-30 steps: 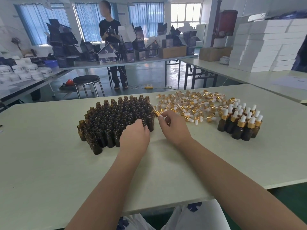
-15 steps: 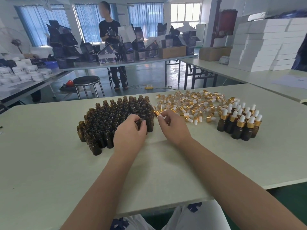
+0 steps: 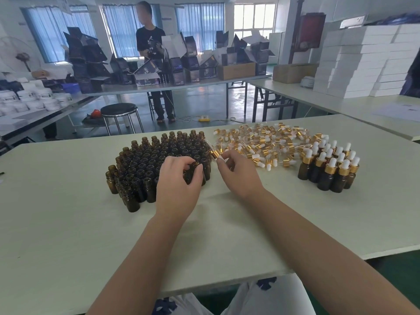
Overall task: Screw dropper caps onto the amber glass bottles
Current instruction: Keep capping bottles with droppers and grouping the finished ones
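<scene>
The left hand (image 3: 179,180) had moved off the pale table (image 3: 68,223) and curled round one small amber glass bottle (image 3: 195,166) at the near right corner of the uncapped bottles (image 3: 147,160). The right hand (image 3: 238,176) kept pinching a gold-collared dropper cap (image 3: 215,153) just beside it, so the two looked ready for joining.

pale table (image 3: 68,223): amber bottles (image 3: 145,160), dropper caps (image 3: 261,142)

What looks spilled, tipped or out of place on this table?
Nothing stands out. Uncapped bottles stand upright in one cluster, capped bottles upright at right, loose dropper caps heaped between. Left hand grips one bottle; right hand pinches a dropper.
</scene>
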